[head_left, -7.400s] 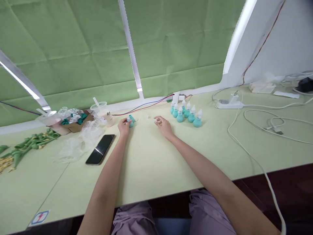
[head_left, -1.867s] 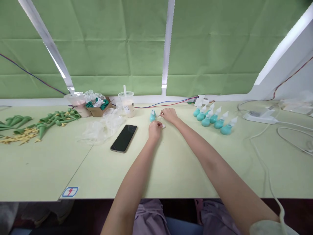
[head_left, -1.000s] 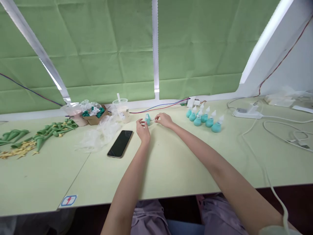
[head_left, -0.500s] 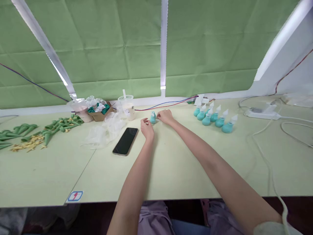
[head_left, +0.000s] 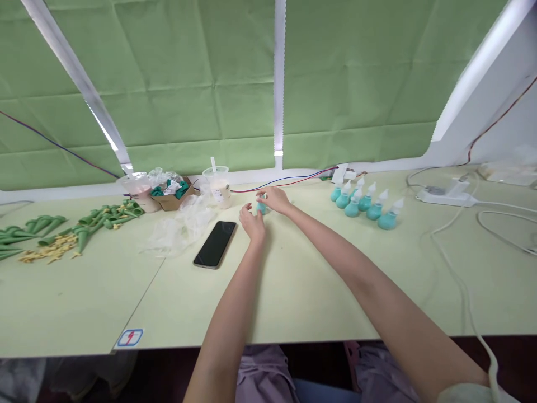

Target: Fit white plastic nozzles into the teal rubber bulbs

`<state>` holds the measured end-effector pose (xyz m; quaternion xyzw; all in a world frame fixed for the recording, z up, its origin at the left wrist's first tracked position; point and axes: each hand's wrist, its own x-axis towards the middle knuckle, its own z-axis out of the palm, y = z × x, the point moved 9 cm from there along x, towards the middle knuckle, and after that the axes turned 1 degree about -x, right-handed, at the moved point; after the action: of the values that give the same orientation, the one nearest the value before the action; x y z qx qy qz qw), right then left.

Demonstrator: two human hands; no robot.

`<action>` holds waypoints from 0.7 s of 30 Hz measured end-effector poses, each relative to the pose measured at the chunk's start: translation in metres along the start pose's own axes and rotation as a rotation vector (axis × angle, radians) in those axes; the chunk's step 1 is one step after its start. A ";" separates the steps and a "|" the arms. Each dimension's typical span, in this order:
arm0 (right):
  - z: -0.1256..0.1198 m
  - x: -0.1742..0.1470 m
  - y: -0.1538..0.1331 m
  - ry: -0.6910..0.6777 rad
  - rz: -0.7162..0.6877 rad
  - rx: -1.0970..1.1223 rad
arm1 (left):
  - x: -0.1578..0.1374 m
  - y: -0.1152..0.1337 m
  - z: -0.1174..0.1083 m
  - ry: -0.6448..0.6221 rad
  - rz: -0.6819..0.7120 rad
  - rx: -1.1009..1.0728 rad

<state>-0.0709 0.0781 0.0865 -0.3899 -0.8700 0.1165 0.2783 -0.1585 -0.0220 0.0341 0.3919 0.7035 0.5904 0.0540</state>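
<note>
A small squat teal bottle [head_left: 260,207] stands on the table between my two hands, partly hidden by them. My left hand [head_left: 252,224] is close at its left front, fingers loosely curled and apart, with the thumb overlapping the bottle's lower edge. Over the bottle's top, my right hand [head_left: 274,199] has its fingertips pressed together; what they pinch is too small and covered to make out. Off to the right stand several matching teal bottles [head_left: 351,209] with pointed whitish translucent tips, all upright in a cluster.
A black phone [head_left: 215,244] lies left of my left hand. Behind it are a crumpled plastic bag [head_left: 176,226], a drink cup [head_left: 220,190] with a straw, and a cardboard box [head_left: 170,202]. Green cones [head_left: 84,235] lie far left. A power strip [head_left: 447,196] with cables sits right.
My right hand has moved left from beside the small teal bottle to over its top, hiding more of it. My left hand stays nearly in place. The view has shifted slightly.
</note>
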 end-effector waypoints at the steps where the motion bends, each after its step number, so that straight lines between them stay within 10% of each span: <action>1: -0.001 -0.002 -0.004 0.003 -0.016 0.033 | -0.001 0.004 0.000 0.002 0.032 0.026; 12: -0.044 -0.071 0.033 0.008 -0.014 0.640 | -0.038 0.052 0.039 -0.354 0.444 0.236; 21: -0.050 -0.120 0.043 0.357 0.053 0.582 | -0.050 0.071 0.052 -0.393 0.522 0.418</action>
<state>0.0495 0.0168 0.0626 -0.3308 -0.7274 0.2970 0.5228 -0.0621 -0.0122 0.0612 0.6661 0.6614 0.3418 -0.0453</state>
